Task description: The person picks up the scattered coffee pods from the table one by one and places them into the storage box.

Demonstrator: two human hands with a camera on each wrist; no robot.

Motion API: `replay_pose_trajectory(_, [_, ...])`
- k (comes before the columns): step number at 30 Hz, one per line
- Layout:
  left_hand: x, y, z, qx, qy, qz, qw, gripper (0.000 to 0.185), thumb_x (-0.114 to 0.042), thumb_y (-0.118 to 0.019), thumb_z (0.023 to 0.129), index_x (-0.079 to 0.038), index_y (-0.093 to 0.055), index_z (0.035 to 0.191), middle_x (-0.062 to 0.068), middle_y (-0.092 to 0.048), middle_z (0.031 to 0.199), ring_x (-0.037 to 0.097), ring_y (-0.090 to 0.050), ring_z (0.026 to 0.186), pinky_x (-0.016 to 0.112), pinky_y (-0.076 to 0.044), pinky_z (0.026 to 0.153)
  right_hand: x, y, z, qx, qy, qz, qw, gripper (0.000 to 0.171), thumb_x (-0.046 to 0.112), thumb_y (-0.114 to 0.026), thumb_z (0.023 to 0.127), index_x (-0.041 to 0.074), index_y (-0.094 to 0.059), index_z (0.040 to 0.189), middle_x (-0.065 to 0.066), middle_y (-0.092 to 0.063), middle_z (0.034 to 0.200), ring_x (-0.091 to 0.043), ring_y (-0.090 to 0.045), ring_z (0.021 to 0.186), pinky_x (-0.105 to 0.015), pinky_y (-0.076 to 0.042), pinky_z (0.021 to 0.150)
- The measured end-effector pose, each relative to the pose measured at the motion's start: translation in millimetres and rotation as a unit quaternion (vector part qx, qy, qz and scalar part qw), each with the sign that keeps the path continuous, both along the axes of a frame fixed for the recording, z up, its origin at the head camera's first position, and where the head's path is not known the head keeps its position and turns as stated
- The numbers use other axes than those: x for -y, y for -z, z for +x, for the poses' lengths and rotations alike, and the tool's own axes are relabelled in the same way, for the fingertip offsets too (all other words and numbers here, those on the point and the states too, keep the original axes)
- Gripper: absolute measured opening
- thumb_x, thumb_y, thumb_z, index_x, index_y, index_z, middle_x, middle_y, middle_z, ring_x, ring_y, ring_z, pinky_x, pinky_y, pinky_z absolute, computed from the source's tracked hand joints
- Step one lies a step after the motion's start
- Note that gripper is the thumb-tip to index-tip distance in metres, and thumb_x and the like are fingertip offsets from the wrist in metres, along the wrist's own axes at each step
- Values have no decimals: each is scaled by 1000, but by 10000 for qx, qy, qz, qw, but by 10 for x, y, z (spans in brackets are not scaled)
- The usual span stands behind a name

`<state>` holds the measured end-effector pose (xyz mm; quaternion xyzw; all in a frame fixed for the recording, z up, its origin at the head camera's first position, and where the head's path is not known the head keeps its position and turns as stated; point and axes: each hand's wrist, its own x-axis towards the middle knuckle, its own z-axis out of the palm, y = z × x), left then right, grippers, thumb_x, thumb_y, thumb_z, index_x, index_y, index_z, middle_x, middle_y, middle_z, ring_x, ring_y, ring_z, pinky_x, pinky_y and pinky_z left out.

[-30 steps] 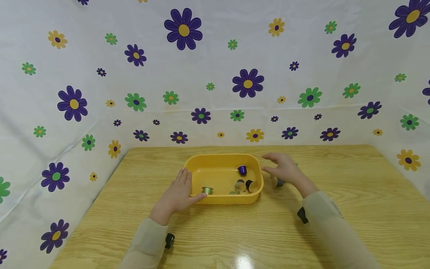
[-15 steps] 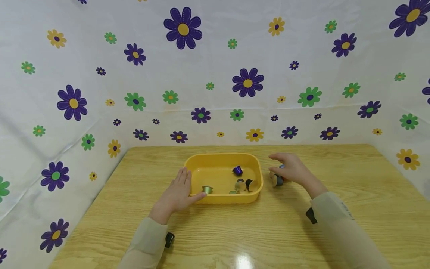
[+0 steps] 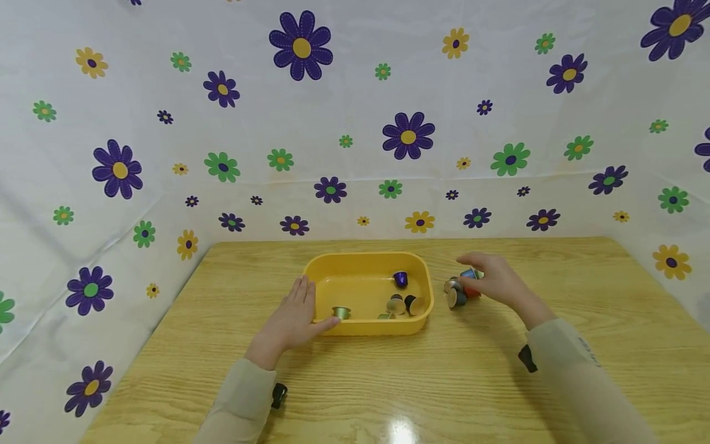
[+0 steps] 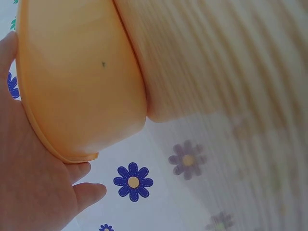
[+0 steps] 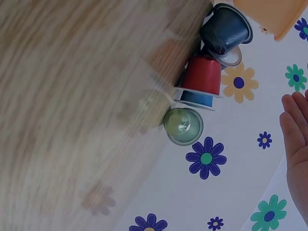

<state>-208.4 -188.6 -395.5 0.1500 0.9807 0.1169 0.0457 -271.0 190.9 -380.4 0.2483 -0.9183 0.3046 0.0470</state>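
Shifted farther from the yellow oval plastic tub (image 3: 367,290) since a second ago: right hand (image 3: 496,282), now over a cluster of small coffee capsules (image 3: 459,291) on the wooden tabletop (image 3: 444,376). Fingers relaxed and spread, gripping nothing. Purple capsule (image 3: 400,279) inside the tub rolled slightly. Unchanged: left hand (image 3: 293,320), flat against the tub's near-left wall, fingers straight. Seen only from the right wrist: a dark blue capsule (image 5: 225,29), a red one (image 5: 203,74) over a light blue one (image 5: 195,99), and a pale green one (image 5: 183,126), close together just beneath the fingers (image 5: 294,130). Seen from the left wrist: palm (image 4: 29,183) pressed to the tub's outer wall (image 4: 82,82). Green-gold capsule (image 3: 341,312) just inside, beside the left fingertips.
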Motion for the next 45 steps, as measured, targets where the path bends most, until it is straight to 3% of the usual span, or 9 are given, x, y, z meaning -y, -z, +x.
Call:
replay_pose_trajectory(26, [16,18,15,-25,16,81,10000,101,-70,-33,79,9,-8,137,23,1,144,33,3,131,46,-11,103,-154,130,-34,17,-32,583,9983,38,12,-65,81,-9,-56,112,-23,-57,110,-39,-51,102,-50,-41,83])
replay_pose_trajectory(38, [6,-4,20,39,5,96,9999,99,-69,-34,80,9,-8,137,23,2,144,32,3,132,46,-12,103,-204,203,-84,442,-95,665,9968,34,8,-65,79,-7,-58,109,-24,-58,108,-38,-52,101,-49,-41,84])
replay_pose_trajectory(45, [7,2,6,13,40,82,10000,99,-68,-34,81,9,-9,137,24,1,144,33,3,131,47,-12,103,-235,230,-105,431,-120,725,9964,33,6,-65,79,-7,-58,108,-24,-58,106,-39,-52,100,-49,-41,83])
